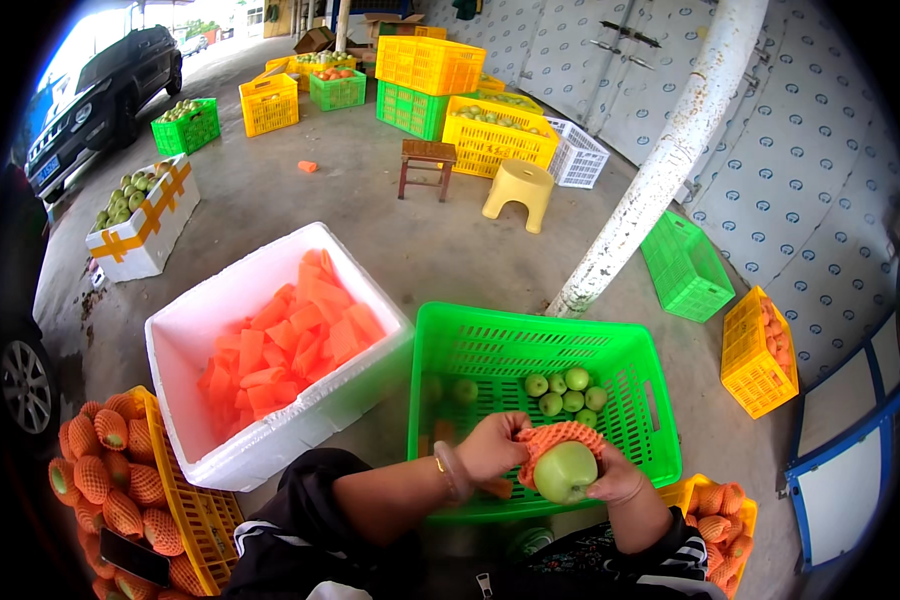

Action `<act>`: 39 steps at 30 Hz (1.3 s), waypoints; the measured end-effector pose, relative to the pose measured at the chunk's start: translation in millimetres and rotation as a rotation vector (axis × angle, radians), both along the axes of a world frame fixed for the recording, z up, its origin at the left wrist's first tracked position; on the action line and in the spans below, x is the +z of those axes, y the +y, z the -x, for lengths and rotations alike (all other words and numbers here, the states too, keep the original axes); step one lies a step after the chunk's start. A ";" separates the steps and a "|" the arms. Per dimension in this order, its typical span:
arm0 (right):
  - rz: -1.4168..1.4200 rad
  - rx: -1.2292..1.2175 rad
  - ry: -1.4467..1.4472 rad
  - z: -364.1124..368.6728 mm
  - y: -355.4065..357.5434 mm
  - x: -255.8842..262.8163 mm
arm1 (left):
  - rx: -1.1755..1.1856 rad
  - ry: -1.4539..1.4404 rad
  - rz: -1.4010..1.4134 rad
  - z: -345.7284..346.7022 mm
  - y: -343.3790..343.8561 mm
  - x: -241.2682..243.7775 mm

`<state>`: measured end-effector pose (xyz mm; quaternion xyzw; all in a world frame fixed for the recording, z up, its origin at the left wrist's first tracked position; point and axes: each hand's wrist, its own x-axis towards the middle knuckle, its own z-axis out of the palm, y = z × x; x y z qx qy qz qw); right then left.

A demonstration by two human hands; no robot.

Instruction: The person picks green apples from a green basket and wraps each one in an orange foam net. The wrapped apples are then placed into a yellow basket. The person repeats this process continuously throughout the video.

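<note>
Between my two hands is a green apple point(566, 472), partly inside an orange foam net sleeve point(559, 435). My left hand point(495, 448) pinches the sleeve's edge on the left. My right hand point(616, 474) grips the apple and the net from the right. Both hands are above a green plastic crate point(544, 319), where several bare green apples point(572, 394) lie on the slatted floor. To the left, a white foam box point(300, 442) holds a heap of flat, folded orange foam sleeves point(285, 345).
A yellow crate point(195, 502) of netted fruit stands at lower left, a smartphone point(133, 557) lying on top. More netted fruit point(720, 517) fills a crate at lower right. A white pole point(645, 180) rises behind the green crate. Two stools, stacked crates and a parked car point(105, 97) stand farther off.
</note>
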<state>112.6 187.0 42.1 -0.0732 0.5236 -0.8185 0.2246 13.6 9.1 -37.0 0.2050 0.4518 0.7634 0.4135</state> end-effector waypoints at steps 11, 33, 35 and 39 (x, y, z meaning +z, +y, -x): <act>-0.152 -0.430 0.011 5.3 -10.6 -22.6 | 0.708 0.638 0.253 -2.0 1.0 16.4; -0.095 -0.823 0.130 5.5 -14.0 -42.7 | 0.059 1.112 0.099 -25.2 -6.5 22.1; -0.210 -0.945 0.150 1.0 -8.9 -48.4 | -0.054 1.169 0.079 -20.0 -3.2 31.8; -0.227 -1.115 0.258 -26.1 11.3 -31.9 | 0.008 1.337 0.039 -23.5 11.8 30.0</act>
